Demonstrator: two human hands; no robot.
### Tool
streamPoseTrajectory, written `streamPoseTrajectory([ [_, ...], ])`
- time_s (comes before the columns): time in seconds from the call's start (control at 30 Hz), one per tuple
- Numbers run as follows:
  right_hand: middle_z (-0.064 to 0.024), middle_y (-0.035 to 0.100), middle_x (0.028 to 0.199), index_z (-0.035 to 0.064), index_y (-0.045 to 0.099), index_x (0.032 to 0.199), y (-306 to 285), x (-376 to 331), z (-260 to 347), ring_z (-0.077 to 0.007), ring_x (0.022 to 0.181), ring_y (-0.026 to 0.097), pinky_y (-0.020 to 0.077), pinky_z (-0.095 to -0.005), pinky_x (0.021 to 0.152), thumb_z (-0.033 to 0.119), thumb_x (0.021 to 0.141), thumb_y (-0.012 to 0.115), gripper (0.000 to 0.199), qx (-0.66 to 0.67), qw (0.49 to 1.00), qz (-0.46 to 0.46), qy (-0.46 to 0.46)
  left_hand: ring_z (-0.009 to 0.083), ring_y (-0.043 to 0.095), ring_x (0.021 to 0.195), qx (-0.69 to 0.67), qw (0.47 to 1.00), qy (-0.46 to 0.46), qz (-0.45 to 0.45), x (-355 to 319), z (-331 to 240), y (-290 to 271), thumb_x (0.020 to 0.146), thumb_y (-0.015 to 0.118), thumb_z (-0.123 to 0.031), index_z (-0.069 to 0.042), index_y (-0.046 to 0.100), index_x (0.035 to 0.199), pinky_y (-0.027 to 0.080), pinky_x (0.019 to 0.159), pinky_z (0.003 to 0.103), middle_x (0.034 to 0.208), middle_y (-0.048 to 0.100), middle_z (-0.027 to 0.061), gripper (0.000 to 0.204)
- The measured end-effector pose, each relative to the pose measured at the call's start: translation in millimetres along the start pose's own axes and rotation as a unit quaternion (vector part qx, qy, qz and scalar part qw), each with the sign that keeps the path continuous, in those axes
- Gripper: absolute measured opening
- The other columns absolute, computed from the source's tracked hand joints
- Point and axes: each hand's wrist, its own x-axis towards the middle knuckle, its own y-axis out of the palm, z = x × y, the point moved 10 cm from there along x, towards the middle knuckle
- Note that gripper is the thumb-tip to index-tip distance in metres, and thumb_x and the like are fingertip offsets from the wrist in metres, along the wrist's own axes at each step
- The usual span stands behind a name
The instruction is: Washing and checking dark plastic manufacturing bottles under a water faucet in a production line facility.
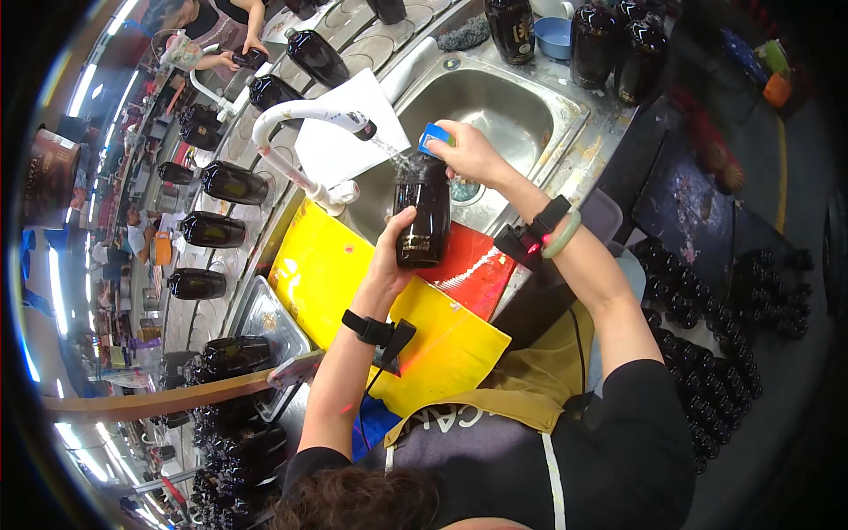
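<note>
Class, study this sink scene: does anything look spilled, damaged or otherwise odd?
Nothing looks broken. Water splashes around the top of the dark bottle in the left hand. The dark surface at right looks odd, blotched with pale marks; whether these are spills or wear, I cannot tell.

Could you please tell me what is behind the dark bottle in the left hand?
Around the dark bottle, a red sheet, a yellow sheet and the metal sink show; whatever lies directly behind it is covered.

Near-black bottle [424, 208] with gold print [423, 244], blue block [433, 136], yellow sheet [322, 265], red sheet [473, 269], white tap [303, 109], silver-grey sink [495, 95]
</note>
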Motion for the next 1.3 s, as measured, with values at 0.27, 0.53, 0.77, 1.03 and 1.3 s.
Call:
streamPoseTrajectory([
  [0.27, -0.0097, 0.066, 0.075, -0.0027, 0.064, 0.103, -0.8, -1.2, 4.1, -0.0141, 0.055, 0.061, 0.0499, -0.0313, 0.053, 0.021, 0.089, 0.063, 0.027, -0.023, 1.0, 0.007, 0.0, 0.0277, 0.07, 0.092, 0.019, 1.0, 0.018, -0.003, -2.3, -2.5, 3.2, 0.09, 0.064, -0.034, 0.0, 0.056, 0.124, 0.058, 0.083, 0.041, 0.108, 0.069, 0.0165, 0.049],
  [0.53, -0.0071, 0.067, 0.082, 0.0009, 0.066, 0.105, 4.6, 0.6, -3.6, -0.0127, 0.067, 0.062, 0.0501, -0.0299, 0.056, 0.02, 0.089, 0.063, 0.026, -0.005, 1.0, 0.011, 0.005, 0.0284, 0.07, 0.092, -0.011, 1.0, 0.011, 0.005, 1.1, -0.6, 0.1, 0.093, 0.06, -0.036, 0.002, 0.057, 0.123, 0.059, 0.082, 0.042, 0.107, 0.069, 0.0175, 0.048],
  [0.77, -0.0072, 0.068, 0.087, 0.0004, 0.064, 0.114, -1.7, -0.5, -12.6, -0.0116, 0.062, 0.061, 0.0513, -0.0274, 0.05, 0.023, 0.091, 0.065, 0.033, 0.051, 0.998, -0.017, 0.027, 0.0313, 0.07, 0.093, -0.017, 0.999, -0.01, 0.034, 1.1, -1.9, 7.0, 0.093, 0.057, -0.038, 0.004, 0.057, 0.123, 0.059, 0.083, 0.044, 0.107, 0.068, 0.0203, 0.052],
  [1.03, -0.0087, 0.067, 0.085, -0.0053, 0.06, 0.104, -2.2, -0.7, -12.5, -0.0133, 0.054, 0.063, 0.0496, -0.029, 0.045, 0.019, 0.092, 0.062, 0.027, 0.065, 0.997, -0.028, 0.022, 0.0332, 0.069, 0.095, -0.032, 0.998, -0.013, 0.05, -1.3, -2.6, 12.2, 0.093, 0.057, -0.039, 0.004, 0.055, 0.126, 0.058, 0.085, 0.045, 0.109, 0.068, 0.0208, 0.055],
  [1.3, -0.0095, 0.066, 0.089, -0.0045, 0.06, 0.11, 7.1, 0.8, -6.8, -0.0156, 0.054, 0.063, 0.0525, -0.0275, 0.048, 0.017, 0.093, 0.06, 0.027, 0.083, 0.996, 0.038, 0.018, 0.0336, 0.069, 0.095, -0.041, 0.998, -0.021, 0.043, -1.3, -4.5, 13.4, 0.093, 0.057, -0.04, 0.004, 0.054, 0.128, 0.058, 0.084, 0.045, 0.11, 0.067, 0.0209, 0.056],
])
